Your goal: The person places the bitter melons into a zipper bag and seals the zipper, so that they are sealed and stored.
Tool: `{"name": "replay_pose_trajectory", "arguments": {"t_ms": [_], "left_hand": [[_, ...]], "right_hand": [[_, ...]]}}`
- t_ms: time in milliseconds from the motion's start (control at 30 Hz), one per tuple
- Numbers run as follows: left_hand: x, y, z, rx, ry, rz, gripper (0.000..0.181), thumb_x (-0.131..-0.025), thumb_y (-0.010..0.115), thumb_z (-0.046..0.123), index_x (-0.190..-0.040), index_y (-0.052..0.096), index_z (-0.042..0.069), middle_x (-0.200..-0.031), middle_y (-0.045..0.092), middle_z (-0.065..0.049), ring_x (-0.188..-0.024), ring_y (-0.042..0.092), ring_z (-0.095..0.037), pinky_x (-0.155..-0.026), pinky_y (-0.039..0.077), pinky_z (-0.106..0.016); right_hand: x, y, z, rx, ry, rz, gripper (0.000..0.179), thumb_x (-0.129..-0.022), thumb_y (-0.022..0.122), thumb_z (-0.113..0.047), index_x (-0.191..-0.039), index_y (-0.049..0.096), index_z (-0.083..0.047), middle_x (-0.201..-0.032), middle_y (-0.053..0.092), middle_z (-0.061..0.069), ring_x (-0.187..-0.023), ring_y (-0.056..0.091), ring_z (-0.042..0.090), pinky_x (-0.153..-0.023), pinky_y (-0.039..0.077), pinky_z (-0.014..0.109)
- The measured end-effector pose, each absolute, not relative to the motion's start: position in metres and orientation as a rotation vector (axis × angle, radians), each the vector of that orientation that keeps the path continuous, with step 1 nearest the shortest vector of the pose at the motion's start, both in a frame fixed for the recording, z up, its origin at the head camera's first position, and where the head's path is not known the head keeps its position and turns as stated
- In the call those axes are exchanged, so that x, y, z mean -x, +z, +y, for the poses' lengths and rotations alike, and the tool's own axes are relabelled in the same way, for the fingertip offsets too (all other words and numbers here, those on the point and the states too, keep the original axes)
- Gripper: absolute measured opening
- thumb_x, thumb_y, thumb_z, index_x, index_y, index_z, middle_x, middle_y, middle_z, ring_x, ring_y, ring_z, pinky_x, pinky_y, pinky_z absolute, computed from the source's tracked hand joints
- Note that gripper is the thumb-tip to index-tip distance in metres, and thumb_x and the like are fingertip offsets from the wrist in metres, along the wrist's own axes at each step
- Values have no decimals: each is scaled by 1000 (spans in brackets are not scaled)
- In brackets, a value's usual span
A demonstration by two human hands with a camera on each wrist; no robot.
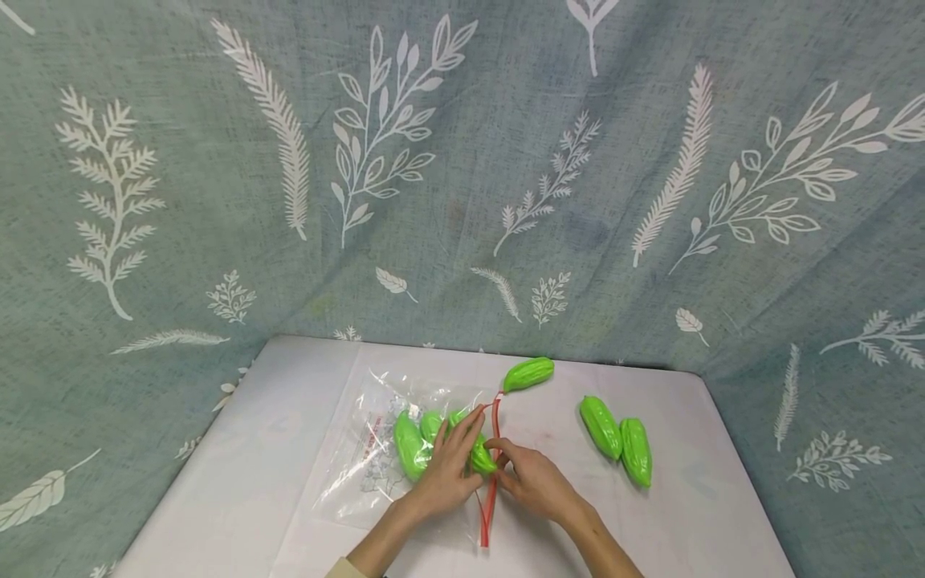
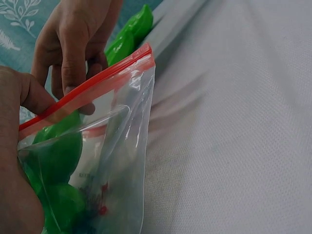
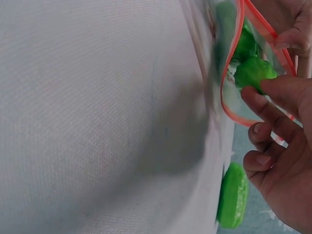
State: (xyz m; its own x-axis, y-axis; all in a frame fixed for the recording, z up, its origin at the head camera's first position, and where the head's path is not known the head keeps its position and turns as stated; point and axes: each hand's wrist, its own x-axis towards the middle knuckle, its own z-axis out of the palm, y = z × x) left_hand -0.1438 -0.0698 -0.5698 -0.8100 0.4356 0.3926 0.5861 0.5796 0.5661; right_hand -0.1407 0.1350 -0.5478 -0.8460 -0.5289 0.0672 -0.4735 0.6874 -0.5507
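Note:
A clear zip bag [image 1: 354, 490] with a red-edged mouth [image 2: 97, 81] lies on the table, several glossy green ridged gourds [image 1: 410, 451] inside. Over the bag is my left hand [image 1: 450, 474], its fingers extended across the plastic; its thumb [image 3: 292, 39] holds the mouth's edge. At the opening, my right hand [image 1: 538, 482] pinches the end of a green gourd [image 3: 253, 72] between thumb and index finger. That gourd lies mostly within the mouth, partly hidden by my left hand in the head view.
Two loose green gourds [image 1: 636, 452] lie side by side to the right on the white-covered table [image 1: 694, 514]. Another gourd [image 1: 529, 374] is near the back edge, just beyond the bag's corner. A patterned grey-green cloth [image 1: 462, 281] hangs behind and around the table.

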Motion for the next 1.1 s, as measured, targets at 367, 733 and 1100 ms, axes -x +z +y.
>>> {"name": "replay_pose_trajectory", "arguments": {"t_ms": [367,733,1100], "left_hand": [[142,-570,-71,861,-1142,-2628,98,-69,65,12,-158,24,0,-165,23,-14,-151,26,-28,-118,8,-68],[143,-571,-72,879,-1117,-2625,98,-70,64,12,-159,23,3,-166,23,-11,-152,25,-26,-118,11,-67],[143,-569,-72,878,-1110,-2636,97,-71,64,14,-158,23,1,-166,23,-14,-151,26,-29,-118,10,-68]], "right_hand": [[142,-551,129,817,-891,2734,34,-98,65,-16,-132,61,-21,-93,68,-13,-82,59,-1,-75,54,28],[142,-552,126,859,-854,2771,33,-99,63,-19,-132,62,-19,-93,64,-15,-83,57,-1,-78,55,29],[142,-553,129,857,-862,2764,36,-99,64,-19,-134,61,-18,-96,63,-15,-86,57,0,-81,55,30]]}}
